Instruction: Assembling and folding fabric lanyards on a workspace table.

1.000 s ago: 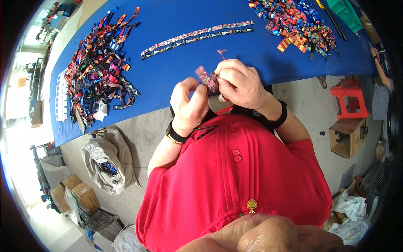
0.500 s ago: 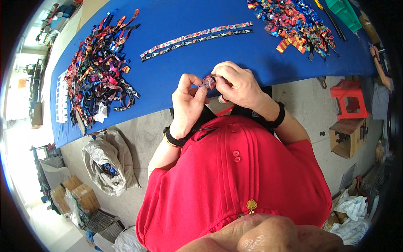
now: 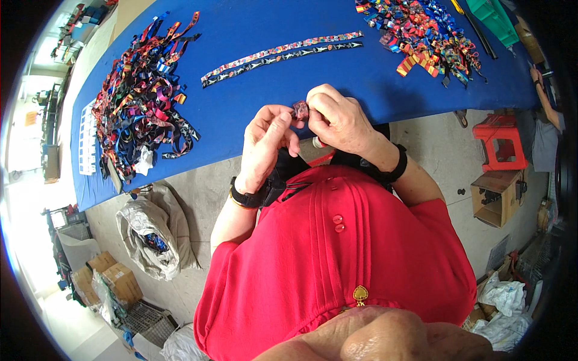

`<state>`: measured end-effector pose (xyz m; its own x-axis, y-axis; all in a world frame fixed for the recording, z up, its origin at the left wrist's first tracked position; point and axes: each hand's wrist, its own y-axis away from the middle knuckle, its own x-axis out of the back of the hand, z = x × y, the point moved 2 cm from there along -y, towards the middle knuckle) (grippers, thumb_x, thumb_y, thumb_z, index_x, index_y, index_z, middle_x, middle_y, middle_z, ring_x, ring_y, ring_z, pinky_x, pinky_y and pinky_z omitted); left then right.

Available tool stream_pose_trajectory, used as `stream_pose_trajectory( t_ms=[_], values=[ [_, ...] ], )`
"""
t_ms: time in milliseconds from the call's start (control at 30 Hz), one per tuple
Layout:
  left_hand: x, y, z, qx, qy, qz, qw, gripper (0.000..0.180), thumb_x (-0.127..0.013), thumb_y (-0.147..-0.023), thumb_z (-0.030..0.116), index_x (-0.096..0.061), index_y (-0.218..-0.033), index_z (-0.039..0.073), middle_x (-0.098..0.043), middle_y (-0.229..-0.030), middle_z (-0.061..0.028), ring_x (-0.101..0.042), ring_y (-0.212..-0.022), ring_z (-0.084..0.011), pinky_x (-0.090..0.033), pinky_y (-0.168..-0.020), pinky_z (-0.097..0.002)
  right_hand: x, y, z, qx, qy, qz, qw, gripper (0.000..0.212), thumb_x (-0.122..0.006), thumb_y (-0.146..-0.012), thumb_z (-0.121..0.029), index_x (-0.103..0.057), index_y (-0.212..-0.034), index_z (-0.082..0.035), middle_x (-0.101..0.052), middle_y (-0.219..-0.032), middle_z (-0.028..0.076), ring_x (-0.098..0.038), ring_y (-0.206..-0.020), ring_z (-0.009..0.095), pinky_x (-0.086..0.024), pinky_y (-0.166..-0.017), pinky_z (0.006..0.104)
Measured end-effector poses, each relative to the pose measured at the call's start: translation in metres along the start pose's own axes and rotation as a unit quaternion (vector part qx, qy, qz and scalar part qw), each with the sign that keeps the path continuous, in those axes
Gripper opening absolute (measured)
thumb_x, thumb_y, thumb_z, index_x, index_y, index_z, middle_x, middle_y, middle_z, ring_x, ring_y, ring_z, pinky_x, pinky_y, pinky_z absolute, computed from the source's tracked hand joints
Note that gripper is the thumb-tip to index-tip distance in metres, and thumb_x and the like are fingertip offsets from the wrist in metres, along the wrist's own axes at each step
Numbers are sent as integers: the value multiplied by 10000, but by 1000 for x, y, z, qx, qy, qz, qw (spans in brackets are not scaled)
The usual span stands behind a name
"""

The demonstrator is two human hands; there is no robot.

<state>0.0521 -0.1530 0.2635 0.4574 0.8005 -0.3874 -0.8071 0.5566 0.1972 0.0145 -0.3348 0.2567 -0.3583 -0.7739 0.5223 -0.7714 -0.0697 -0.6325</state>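
A small, soft, light patterned strap piece point(image 3: 300, 110) was pinched between both hands point(image 3: 269, 141) point(image 3: 337, 119), best gripped at its ends, mid-frame.

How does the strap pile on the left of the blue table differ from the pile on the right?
The left pile is larger, looser and darker, with long straps trailing out of it. The right pile is smaller and brighter, made of short folded pieces with red and yellow showing. The left pile reaches the near edge of the blue table; the right sits farther back. Both are multicoloured patterned straps.
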Motion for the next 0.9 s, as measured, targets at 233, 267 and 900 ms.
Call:
stream_pose_trajectory(
  t_ms=[233, 267, 900],
  values=[
    [18, -8, -13, -63, 6, 3, 998, 176, -637, -967, 9, -604, -1139, 21, -670, -939, -60, -621, -692, -116, -510, -610, -241, -1, 1, -2, 37, 4, -19, 999, 222, -659, -753, 90, -562, -906, -38, -624, -929, 98, -647, -645, 278, -525, -534, 357],
    [15, -7, -12, -63, 6, 3, 998, 176, -637, -967, 9, -604, -1139, 21, -670, -939, -60, -621, -692, -116, -510, -610, -241, -1, 1, -2, 37, 4, -20, 999, 222, -659, -753, 90, -562, -906, -38, -624, -929, 98, -647, -645, 278, -525, -534, 357],
    [2, 2, -13, -89, -180, 53, 978, 241, -564, -984, -35, -598, -1220, 0, -613, -976, 23, -568, -838, -66, -492, -755, -229, 1, -1, -5, 91, 2, 8, 996, 196, -701, -773, 1, -577, -915, -52, -636, -1028, 98, -666, -722, 261, -561, -589, 346]
  ],
)
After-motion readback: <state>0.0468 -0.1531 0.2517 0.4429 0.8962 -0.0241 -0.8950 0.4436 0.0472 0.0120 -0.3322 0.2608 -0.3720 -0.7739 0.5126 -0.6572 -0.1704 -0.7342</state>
